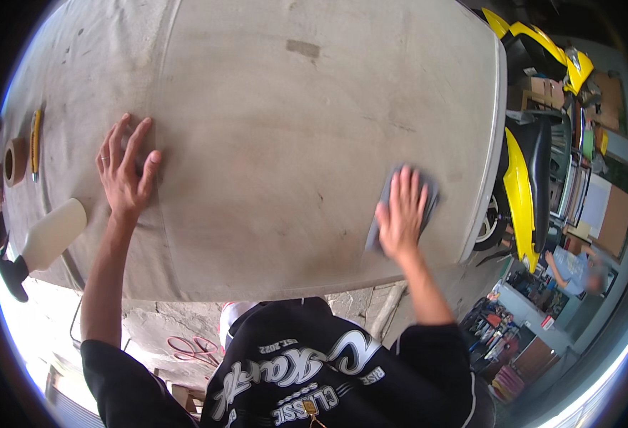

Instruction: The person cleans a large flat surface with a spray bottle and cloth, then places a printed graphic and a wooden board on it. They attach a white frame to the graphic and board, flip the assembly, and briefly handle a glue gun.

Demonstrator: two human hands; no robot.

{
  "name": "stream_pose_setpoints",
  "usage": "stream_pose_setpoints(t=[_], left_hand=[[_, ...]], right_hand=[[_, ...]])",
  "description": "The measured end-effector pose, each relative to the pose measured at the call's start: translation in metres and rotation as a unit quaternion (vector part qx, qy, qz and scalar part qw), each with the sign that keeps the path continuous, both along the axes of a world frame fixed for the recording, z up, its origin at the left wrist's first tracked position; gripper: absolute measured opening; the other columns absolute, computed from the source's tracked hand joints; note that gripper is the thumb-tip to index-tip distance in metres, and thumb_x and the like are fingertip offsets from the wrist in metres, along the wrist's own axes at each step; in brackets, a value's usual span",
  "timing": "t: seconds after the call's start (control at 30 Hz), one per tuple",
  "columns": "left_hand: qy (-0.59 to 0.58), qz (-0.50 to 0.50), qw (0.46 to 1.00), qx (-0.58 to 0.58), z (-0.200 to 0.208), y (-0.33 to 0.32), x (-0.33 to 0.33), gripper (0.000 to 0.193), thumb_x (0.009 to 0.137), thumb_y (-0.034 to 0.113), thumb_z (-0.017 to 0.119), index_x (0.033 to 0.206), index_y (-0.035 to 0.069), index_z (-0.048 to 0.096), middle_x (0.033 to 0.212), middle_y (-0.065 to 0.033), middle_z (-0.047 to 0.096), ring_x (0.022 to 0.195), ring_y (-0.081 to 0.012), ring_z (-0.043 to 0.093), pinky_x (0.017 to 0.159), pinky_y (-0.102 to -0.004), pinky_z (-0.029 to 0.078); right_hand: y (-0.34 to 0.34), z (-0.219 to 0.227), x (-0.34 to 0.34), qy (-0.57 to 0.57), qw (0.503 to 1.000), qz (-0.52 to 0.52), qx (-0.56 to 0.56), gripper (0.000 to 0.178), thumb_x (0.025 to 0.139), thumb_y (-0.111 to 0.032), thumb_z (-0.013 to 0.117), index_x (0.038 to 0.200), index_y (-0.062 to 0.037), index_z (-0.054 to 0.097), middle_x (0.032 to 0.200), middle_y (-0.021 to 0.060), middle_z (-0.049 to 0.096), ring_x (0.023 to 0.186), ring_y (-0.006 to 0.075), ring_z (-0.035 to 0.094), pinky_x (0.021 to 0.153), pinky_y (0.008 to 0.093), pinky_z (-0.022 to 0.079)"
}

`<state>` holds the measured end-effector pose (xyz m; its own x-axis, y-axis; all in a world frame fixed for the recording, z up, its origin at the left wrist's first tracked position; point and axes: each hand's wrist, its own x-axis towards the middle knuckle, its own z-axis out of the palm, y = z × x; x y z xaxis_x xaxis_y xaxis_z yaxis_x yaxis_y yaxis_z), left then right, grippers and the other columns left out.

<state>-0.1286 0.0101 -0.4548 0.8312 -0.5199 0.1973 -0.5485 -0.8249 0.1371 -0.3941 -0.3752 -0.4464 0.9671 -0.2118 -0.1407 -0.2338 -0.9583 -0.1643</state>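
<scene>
A wide, stained beige fabric panel (278,157) lies in front of me, with a seam running along its left part. My left hand (125,171) rests palm down near that seam, fingers spread and holding nothing. Under my right hand (404,214), on the right part of the fabric, is a folded dark grey cloth (432,192). The fingers lie stretched over it and the thumb is along its left side, pressing it against the fabric. Dark smudges mark the material between my hands.
On the left lie a white spray bottle (56,232) with a black head, a brown tape roll (16,161) and a yellow utility knife (36,146). A yellow-and-black motorbike (521,185) stands beyond the right edge. Another person (572,269) is farther right.
</scene>
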Motion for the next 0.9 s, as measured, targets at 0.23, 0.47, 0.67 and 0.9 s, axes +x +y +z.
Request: stream_pose_setpoints(t=[0.23,0.47,0.67,0.9], left_hand=[[0.016,0.006,1.000,-0.004,0.007,-0.006,0.003,0.048,0.085,0.050,0.047,0.118,0.018,0.058,0.132,-0.0087,0.043,0.121,-0.0271,0.039,0.101,-0.0389,0.026],[0.026,0.010,1.000,0.000,0.005,-0.004,0.003,0.048,0.083,0.053,0.048,0.120,0.022,0.057,0.133,-0.0065,0.042,0.122,-0.0260,0.037,0.102,-0.0398,0.025],[0.000,0.017,1.000,0.011,0.001,-0.001,0.000,0.047,0.084,0.054,0.047,0.122,0.026,0.054,0.134,-0.0038,0.041,0.123,-0.0258,0.035,0.103,-0.0413,0.024],[-0.009,0.018,1.000,-0.007,-0.002,0.001,-0.001,0.047,0.085,0.055,0.045,0.123,0.028,0.052,0.133,-0.0030,0.040,0.125,-0.0243,0.034,0.104,-0.0411,0.023]], right_hand=[[-0.157,-0.037,0.334,-0.172,0.977,0.085,-0.097,0.059,0.092,-0.045,0.033,0.140,-0.0122,0.026,0.147,0.0080,0.021,0.135,0.0265,0.019,0.108,0.0474,0.012],[-0.174,-0.024,0.403,-0.108,0.983,-0.003,-0.150,0.057,0.093,-0.042,0.028,0.141,-0.0111,0.024,0.148,0.0065,0.017,0.137,0.0234,0.012,0.109,0.0449,0.011],[-0.039,-0.033,0.199,-0.163,0.979,0.094,-0.080,0.063,0.090,-0.047,0.036,0.140,-0.0092,0.026,0.146,0.0096,0.021,0.135,0.0286,0.018,0.109,0.0499,0.009],[0.128,-0.006,-0.063,-0.032,0.996,0.076,0.021,0.063,0.090,-0.044,0.038,0.140,-0.0081,0.025,0.146,0.0109,0.023,0.136,0.0315,0.015,0.107,0.0548,0.006]])
